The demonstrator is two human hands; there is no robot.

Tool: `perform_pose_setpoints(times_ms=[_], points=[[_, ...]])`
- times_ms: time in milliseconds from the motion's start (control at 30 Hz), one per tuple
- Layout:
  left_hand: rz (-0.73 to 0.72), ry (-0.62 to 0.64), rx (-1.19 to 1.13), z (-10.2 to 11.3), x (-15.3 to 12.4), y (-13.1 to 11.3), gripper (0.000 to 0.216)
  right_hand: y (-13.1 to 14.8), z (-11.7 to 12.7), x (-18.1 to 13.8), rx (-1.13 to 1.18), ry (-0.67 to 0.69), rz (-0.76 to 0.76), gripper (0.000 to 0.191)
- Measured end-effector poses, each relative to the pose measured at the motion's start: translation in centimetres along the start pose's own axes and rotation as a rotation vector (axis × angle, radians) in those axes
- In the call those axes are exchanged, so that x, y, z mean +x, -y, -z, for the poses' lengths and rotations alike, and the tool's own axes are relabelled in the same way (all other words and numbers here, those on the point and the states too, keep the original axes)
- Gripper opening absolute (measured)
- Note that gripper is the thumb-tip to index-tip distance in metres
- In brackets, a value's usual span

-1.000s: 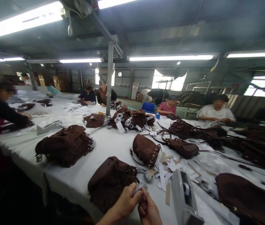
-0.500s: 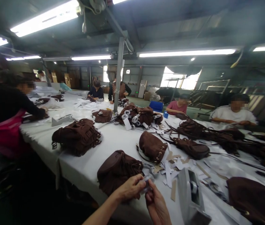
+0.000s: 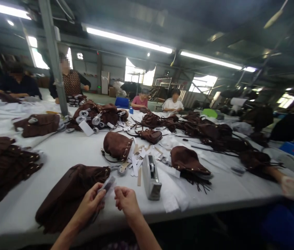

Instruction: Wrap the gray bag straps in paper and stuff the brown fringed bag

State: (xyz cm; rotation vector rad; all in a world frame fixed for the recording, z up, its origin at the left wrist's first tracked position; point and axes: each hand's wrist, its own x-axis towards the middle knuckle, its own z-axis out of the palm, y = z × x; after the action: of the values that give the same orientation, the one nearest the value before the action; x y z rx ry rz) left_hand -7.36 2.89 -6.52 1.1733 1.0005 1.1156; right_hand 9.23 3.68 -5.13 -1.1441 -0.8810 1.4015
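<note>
My left hand [image 3: 93,198] is closed around a translucent plastic-wrapped piece [image 3: 108,184] with something dark inside. Just right of it, my right hand [image 3: 126,201] is pinched, its fingertips a little apart from the piece; anything between them is too small to make out. Under and beside my left hand lies a brown drawstring bag [image 3: 66,194], fringed at its gathered end. A grey tape dispenser [image 3: 152,180] stands on the table to the right of my hands.
Paper and cardboard strips [image 3: 138,161] lie scattered beyond my hands. More brown bags [image 3: 117,146] and a heap with tape rolls [image 3: 97,118] cover parts of the white-covered table [image 3: 76,151]. A co-worker's arm [image 3: 279,175] reaches in from the right; other people sit or stand across the table.
The view has swung to the right. My hands, which were together on the translucent piece, are now slightly apart, with the piece staying in my left hand.
</note>
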Motion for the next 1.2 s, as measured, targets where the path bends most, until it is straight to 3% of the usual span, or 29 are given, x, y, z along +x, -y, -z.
perform_pose_setpoints(times_ms=[100, 200, 300, 733, 967, 1100, 1200], points=[[0.023, -0.047, -0.017, 0.5, -0.1, 0.5, 0.031, 2.8, 6.1, 0.2, -0.128, -0.197, 0.082, 0.049], [0.041, -0.01, -0.082, 0.5, 0.1, 1.0, 0.03, 5.8, 12.1, 1.2, -0.248, -0.376, 0.107, 0.052], [0.053, 0.032, -0.177, 0.6, 0.5, 1.4, 0.029, 7.0, 15.1, 2.5, -0.356, -0.428, 0.08, 0.048], [0.016, 0.01, -0.319, 1.3, 1.5, 1.2, 0.021, 6.6, 15.6, 5.0, -0.466, -0.306, -0.14, 0.038], [0.074, -0.004, -0.258, 1.2, 0.9, 1.9, 0.026, 6.1, 16.5, 3.4, -0.474, -0.267, -0.056, 0.034], [0.107, -0.088, -0.266, 1.5, 0.8, 2.6, 0.035, 7.0, 17.7, 2.6, -0.548, -0.337, 0.037, 0.039], [0.106, -0.138, -0.293, 1.6, 0.8, 3.0, 0.037, 7.5, 16.7, 1.9, -0.648, -0.323, 0.119, 0.041]])
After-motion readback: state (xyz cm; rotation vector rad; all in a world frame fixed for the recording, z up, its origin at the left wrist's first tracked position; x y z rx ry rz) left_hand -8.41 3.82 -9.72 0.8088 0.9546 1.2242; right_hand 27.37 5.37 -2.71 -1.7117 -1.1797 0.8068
